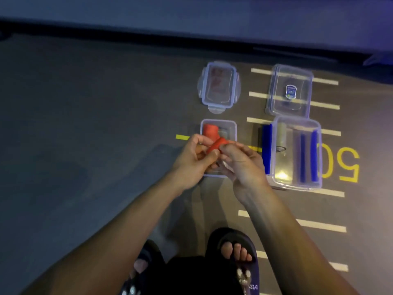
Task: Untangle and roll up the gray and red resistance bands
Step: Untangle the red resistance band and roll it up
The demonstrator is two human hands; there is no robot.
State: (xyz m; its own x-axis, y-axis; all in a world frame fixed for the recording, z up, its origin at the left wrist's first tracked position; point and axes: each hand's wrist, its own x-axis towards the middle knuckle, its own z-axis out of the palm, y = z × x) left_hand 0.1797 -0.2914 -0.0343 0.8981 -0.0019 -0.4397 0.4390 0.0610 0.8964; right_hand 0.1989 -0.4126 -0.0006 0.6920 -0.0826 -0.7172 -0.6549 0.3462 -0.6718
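Both my hands hold a rolled red resistance band (217, 145) just above a small clear plastic box (230, 127) on the floor. My left hand (191, 160) grips the roll's near end with curled fingers. My right hand (240, 161) pinches its far end between thumb and fingertips. A second red roll (209, 129) stands inside the small box at its far left corner. A grey roll (281, 134) lies in a larger clear box (296, 153) to the right, among blue rolls (303, 156).
A box lid (219, 87) lies beyond the small box, and another lid (290, 90) beyond the large one. A blue roll (266, 149) rests beside the large box. The dark floor carries white lines and a yellow "50". My sandalled feet (236, 256) stand at the bottom.
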